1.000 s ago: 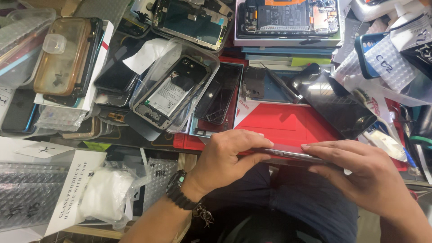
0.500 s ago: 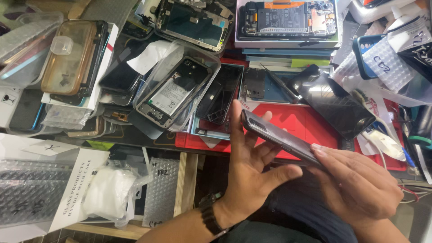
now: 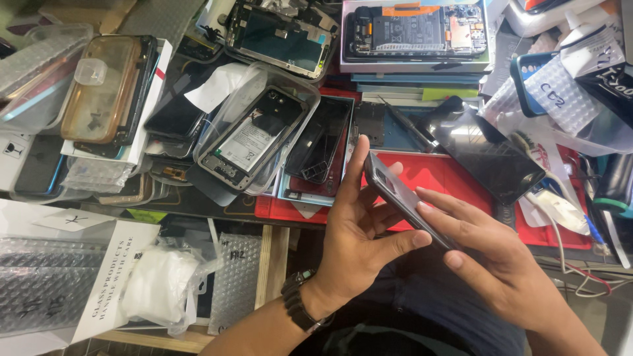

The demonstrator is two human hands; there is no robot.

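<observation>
So the dark phone (image 3: 403, 198) is up off the counter (image 3: 461, 178), held edge-on and tilted, top end pointing toward about 10 o'clock, over the red mat. My left hand (image 3: 356, 231) cradles it from behind, palm open, fingers (image 3: 359, 168) spread up along its back and the thumb hooked under the lower edge. My right hand (image 3: 491, 254) comes in from 4 o'clock, fingers together and flat along the long side, so both hands are closed on the phone rather than loose.

If I had to judge how to do this bit well: keep the pressure on the frame edges, not the glass, and keep it low over the mat in case it slips. The grip looks light to me, so I'd tuck the left thumb tighter.

Around it: at 1 o'clock a loose black screen panel (image 3: 491, 158) lies on the mat, at 11 o'clock an opened phone in a clear tray (image 3: 254, 138), and at 12 o'clock another opened phone (image 3: 415, 29) on a stack. Bubble-wrap bags (image 3: 49, 290) sit at 8 o'clock. I can't tell which face of the phone is up.
</observation>
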